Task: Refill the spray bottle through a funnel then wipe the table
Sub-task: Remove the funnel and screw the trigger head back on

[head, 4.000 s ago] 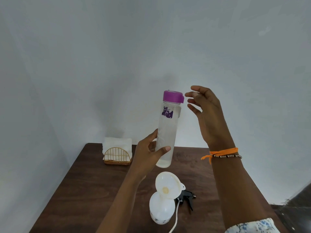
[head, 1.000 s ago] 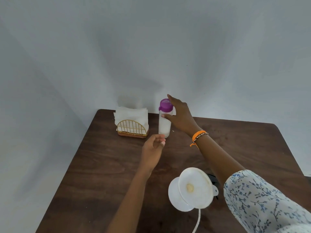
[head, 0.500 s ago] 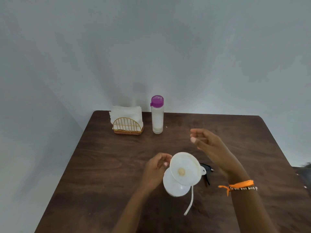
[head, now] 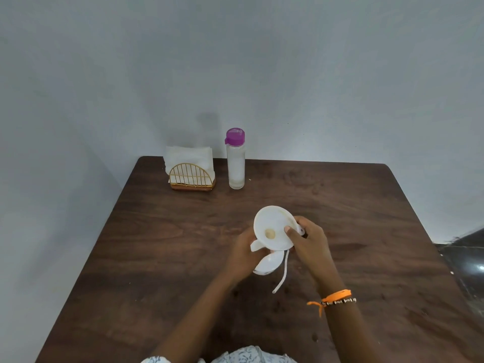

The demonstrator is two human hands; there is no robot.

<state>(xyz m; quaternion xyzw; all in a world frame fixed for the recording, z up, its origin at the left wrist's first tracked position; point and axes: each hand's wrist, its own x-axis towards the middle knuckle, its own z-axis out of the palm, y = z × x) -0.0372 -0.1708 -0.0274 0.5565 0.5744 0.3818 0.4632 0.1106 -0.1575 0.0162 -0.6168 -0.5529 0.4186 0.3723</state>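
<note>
A white funnel [head: 272,226] sits tilted in the neck of the white spray bottle [head: 268,264] at the middle of the dark wooden table [head: 162,231]. My right hand [head: 309,244] pinches the funnel's right rim. My left hand [head: 242,255] grips the spray bottle just under the funnel. The sprayer's white dip tube [head: 281,277] lies on the table beside the bottle; its black trigger head is mostly hidden behind my right hand. A clear water bottle [head: 235,166] with a purple cap stands upright at the back.
A gold wire holder with white napkins [head: 191,171] stands at the back left, beside the water bottle. The wall runs close behind the table. The table's right edge drops to a dark floor [head: 466,260].
The water bottle was capped, set down at the back and released. Both hands came back to the middle; the right now pinches the funnel and the left grips the spray bottle.
</note>
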